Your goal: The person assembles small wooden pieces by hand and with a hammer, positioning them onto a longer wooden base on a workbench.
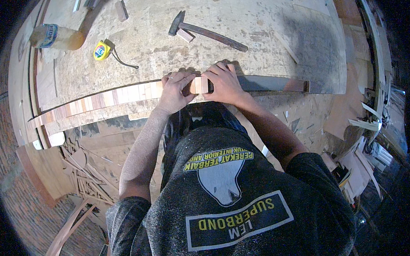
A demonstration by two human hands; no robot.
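Note:
A long row of small wood blocks (109, 99) in pale, pink and brown tones lies side by side along the near edge of the workbench. My left hand (176, 89) is closed over the right part of this row, fingers on the far side and thumb on the near side. Just to its right, my right hand (224, 84) curls around the end of the row. A few pale blocks (199, 85) show in the gap between the hands. Beyond my right hand, a dark grey strip (269, 84) continues the line, ending near a small brown block (306, 86).
On the worn workbench (142, 22) lie a hammer (213, 35) beside a small wood piece (185, 35), a yellow tape measure (102, 50), and a plastic bottle (57, 36) on its side. Wood offcuts (84, 164) and thin strips litter the floor on both sides.

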